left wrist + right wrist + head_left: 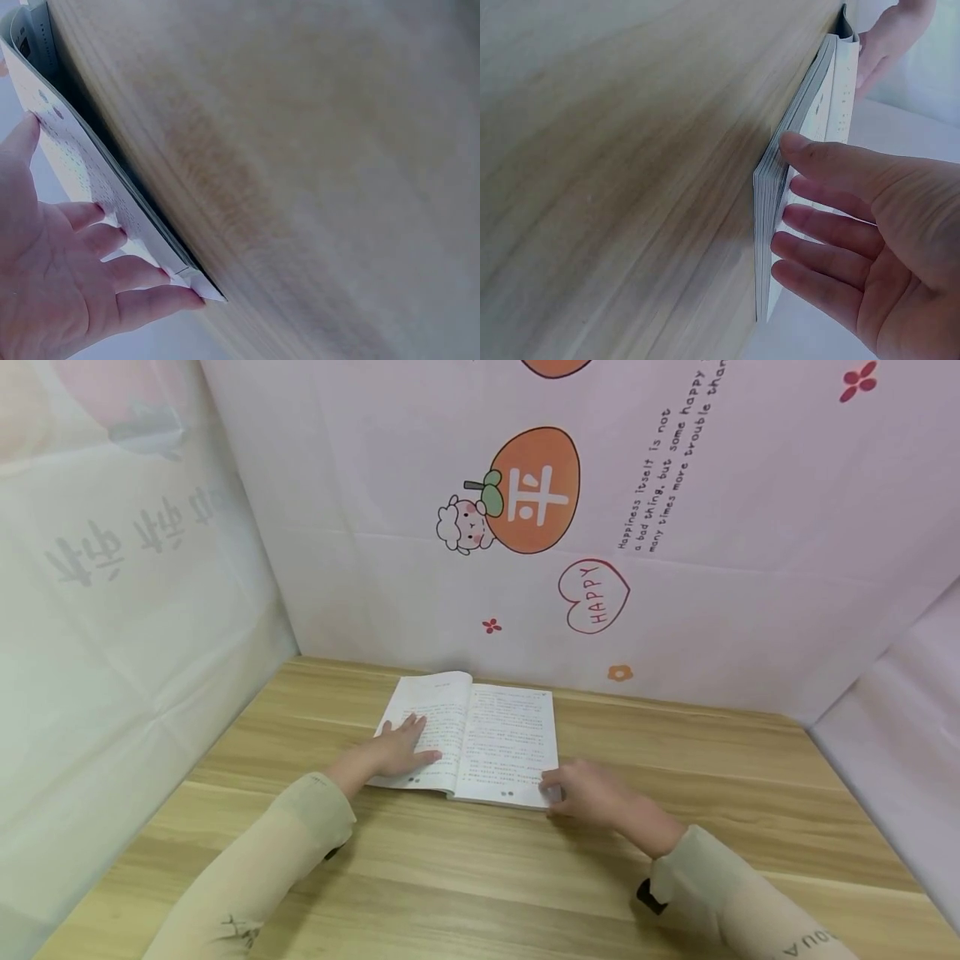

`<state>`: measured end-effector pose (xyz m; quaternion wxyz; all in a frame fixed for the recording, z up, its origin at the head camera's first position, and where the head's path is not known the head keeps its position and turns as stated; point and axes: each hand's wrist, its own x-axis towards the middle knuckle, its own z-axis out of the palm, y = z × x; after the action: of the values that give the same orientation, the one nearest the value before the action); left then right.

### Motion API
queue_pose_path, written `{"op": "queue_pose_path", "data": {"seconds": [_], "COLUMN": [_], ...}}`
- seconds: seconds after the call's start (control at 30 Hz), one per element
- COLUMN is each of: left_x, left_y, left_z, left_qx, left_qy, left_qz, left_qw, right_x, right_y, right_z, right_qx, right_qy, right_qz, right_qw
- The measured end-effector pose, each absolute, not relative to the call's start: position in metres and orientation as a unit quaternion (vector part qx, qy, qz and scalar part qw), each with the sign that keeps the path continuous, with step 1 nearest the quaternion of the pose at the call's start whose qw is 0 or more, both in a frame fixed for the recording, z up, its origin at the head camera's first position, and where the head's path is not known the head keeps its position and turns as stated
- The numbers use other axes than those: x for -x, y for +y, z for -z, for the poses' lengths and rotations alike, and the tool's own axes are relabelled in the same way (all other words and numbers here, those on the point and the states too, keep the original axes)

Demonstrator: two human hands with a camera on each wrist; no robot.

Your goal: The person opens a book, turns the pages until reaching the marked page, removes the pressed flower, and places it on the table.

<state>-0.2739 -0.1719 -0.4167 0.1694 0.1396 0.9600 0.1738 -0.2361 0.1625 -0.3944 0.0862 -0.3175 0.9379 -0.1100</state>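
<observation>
An open book [510, 735] with printed text lies on the wooden table, its spine running away from me. Spread over the left page, my left hand [400, 750] presses it with straight fingers. In the left wrist view, the fingertips of this hand [71, 277] touch the page along its length. My right hand [588, 789] is at the near right corner of the book. The right wrist view has the right hand's [855, 232] fingers lightly bent against the right page by its outer edge, with the thumb at the near edge of the page stack.
The wooden table [450, 877] extends around the book on all sides. A printed cloth wall [375, 568] rises right behind the book, with other cloth walls at left and right. Light sleeves [277, 835] cover both forearms, and a dark band [651, 897] shows under the right cuff.
</observation>
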Motion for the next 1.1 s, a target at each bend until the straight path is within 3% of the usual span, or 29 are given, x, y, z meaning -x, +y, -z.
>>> {"op": "queue_pose_path", "data": {"seconds": [0.77,1.1], "left_x": [0.2717,0.2719], "left_y": [-0.1713,-0.1709], "left_z": [0.4124,0.4112], "left_qx": [-0.136,-0.139], "left_qy": [0.96,0.959], "left_qz": [-0.175,-0.174], "left_qw": [0.173,0.176], "right_x": [0.24,0.2424], "right_y": [0.159,0.1662], "right_z": [0.3896,0.3869], "right_qx": [0.308,0.359], "right_qy": [0.94,0.919], "right_qz": [0.094,0.101], "right_qw": [0.111,0.126]}}
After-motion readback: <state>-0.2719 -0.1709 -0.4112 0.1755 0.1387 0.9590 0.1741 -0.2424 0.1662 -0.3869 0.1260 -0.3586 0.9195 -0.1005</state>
